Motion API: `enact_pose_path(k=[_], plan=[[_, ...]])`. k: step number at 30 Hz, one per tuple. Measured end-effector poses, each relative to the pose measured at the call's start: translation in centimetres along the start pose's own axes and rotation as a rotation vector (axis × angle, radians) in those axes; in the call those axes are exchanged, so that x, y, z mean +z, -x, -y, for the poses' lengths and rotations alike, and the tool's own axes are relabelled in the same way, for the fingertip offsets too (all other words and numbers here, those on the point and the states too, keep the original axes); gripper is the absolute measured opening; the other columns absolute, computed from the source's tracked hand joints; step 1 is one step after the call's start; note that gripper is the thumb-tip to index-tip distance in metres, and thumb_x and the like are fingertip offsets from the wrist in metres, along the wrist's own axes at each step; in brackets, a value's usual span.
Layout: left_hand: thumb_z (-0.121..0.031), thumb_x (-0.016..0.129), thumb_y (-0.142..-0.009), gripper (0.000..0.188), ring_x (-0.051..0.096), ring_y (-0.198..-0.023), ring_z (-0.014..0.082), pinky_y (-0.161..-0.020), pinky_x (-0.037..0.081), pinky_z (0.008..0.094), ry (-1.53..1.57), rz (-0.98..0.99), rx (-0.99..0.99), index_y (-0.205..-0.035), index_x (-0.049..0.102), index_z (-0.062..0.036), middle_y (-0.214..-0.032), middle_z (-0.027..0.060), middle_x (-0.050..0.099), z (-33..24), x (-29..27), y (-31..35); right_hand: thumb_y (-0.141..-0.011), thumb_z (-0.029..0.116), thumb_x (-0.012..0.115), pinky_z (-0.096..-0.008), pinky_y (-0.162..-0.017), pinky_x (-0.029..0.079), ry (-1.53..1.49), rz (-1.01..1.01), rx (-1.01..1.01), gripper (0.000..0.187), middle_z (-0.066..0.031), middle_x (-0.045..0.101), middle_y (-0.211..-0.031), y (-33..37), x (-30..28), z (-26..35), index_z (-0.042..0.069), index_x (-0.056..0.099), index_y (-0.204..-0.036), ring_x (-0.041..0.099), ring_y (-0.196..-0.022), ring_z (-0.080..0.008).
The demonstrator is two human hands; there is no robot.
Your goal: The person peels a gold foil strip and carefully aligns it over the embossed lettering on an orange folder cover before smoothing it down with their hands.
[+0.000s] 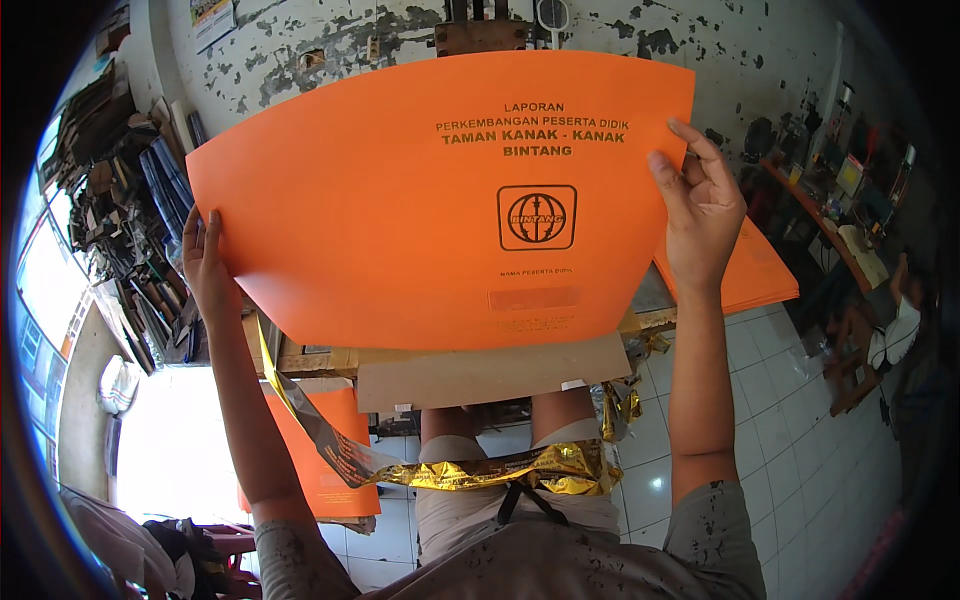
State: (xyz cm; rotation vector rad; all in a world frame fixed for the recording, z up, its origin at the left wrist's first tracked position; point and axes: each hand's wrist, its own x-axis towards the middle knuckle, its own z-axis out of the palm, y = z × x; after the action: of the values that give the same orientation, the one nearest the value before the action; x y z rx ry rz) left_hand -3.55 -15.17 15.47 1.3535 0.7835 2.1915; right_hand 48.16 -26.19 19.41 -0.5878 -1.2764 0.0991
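A large orange card sheet (360, 200) is held up in front of me, slightly bowed, with dark lettering and a framed globe-like emblem on its right half. My left hand (208, 268) grips its left edge, fingertips showing at the margin. My right hand (705, 205) pinches the upper right edge, thumb on the front. Below the sheet, a brown board (490, 382) juts from the table edge toward my legs. A long strip of gold foil (500, 470) with see-through lettering trails from near my left forearm across my lap.
More orange sheets (755, 268) are stacked at the right, behind my right wrist. Another orange stack (340, 440) sits low at the left. Dark metal machinery (483, 36) stands beyond the sheet. Crumpled foil (622, 405) hangs right of the board. A cluttered desk (830, 220) lies far right.
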Motion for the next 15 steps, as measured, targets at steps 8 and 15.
enact_pose_path(k=[8,15], plan=[[-0.018,0.072,-0.103,0.056,0.069,-0.118,0.0199,-0.098,0.058,0.0319,-0.013,0.016,0.035,-0.151,0.048,-0.0007,-0.131,0.015,0.069,-0.2,-0.4,1.1,-0.099,0.0,0.074,-0.0215,-0.081,0.053,0.004,0.0,0.001,0.036,-0.0083,0.075,-0.105,0.6,-0.8,0.9,-0.006,0.065,-0.134,0.066,-0.094,-0.0061],[-0.012,0.071,-0.103,0.053,0.07,-0.117,0.0197,-0.098,0.059,0.0314,0.054,-0.005,0.03,-0.15,0.051,0.0022,-0.132,0.015,0.07,-0.6,-0.2,2.1,-0.098,-0.002,0.074,-0.0246,-0.088,0.055,0.006,-0.008,-0.005,0.038,-0.0126,0.074,-0.118,1.0,-1.3,1.3,-0.008,0.064,-0.134,0.068,-0.104,-0.0105]])
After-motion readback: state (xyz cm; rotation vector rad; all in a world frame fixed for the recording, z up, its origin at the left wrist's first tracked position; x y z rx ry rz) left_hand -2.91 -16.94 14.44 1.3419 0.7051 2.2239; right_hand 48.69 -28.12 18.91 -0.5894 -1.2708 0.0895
